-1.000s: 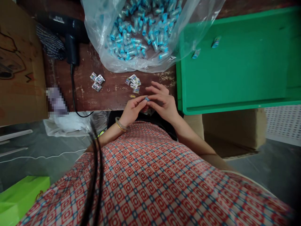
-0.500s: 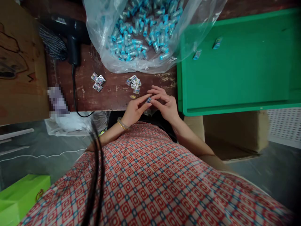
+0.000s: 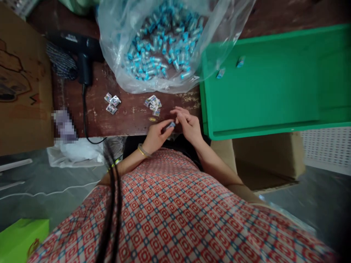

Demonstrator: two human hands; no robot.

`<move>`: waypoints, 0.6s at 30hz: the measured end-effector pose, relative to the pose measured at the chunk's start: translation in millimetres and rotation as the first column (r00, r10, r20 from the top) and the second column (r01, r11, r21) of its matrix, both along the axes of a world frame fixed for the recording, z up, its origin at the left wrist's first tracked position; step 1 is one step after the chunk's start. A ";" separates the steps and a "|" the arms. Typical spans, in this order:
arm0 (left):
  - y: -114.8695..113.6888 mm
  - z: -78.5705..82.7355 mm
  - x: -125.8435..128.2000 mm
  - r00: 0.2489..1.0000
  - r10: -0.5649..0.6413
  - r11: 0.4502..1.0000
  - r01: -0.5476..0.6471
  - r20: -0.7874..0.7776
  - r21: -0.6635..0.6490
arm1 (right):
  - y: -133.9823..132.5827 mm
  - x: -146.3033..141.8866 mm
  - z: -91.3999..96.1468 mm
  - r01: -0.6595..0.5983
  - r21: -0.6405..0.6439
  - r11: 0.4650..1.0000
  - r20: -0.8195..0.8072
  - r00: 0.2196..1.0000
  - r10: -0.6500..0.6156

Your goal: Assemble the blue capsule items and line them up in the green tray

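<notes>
Near the table's front edge, my left hand (image 3: pixel 156 138) pinches a small capped vial (image 3: pixel 170 125) with a blue end between thumb and fingertips. Just right of it is my right hand (image 3: pixel 190 127), its fingers stretched toward the vial, slightly apart from it, and nothing visible in them. Beyond my hands lies a small pile of printed foil stickers (image 3: pixel 154 103), with another small group of stickers (image 3: pixel 112 102) to its left. A clear plastic bag (image 3: pixel 131 86) full of blue-capped vials (image 3: pixel 175 60) lies open at the back.
On the right stands a green tray (image 3: pixel 274 129) with two wrapped vials (image 3: pixel 240 61) inside. A black hair dryer (image 3: pixel 84 67) with its cord rests at the left, beside a cardboard box (image 3: pixel 24 91). Below the tray is an open carton (image 3: pixel 265 160).
My right fingers have come away from the vial, which stays in my left hand and shows more fully. The whole view has shifted slightly.
</notes>
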State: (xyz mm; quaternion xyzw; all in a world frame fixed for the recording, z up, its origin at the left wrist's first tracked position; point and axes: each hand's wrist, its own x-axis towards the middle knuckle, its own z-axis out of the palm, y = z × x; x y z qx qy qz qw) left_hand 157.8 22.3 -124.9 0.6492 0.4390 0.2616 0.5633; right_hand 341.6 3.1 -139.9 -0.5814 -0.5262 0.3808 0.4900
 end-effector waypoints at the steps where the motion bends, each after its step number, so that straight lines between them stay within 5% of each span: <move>1: 1.1 0.3 -0.5 0.998 0.020 0.994 -0.013 0.066 -0.107 | 1.9 3.5 0.5 -0.014 -0.003 1.000 -0.016 1.000 0.014; 6: 6.6 5.3 -1.2 0.937 0.134 0.911 0.012 0.323 -0.411 | -1.1 7.1 6.9 -0.153 0.078 0.985 0.131 0.981 0.142; 11: 4.9 7.0 1.6 0.916 0.170 0.861 0.043 0.365 -0.508 | -8.1 2.3 7.3 -0.176 0.100 0.979 0.267 0.953 0.144; 18: 4.5 5.5 -2.1 0.927 0.100 0.857 0.105 0.362 -0.505 | -4.3 10.1 4.8 -0.330 0.044 0.943 0.137 0.937 0.321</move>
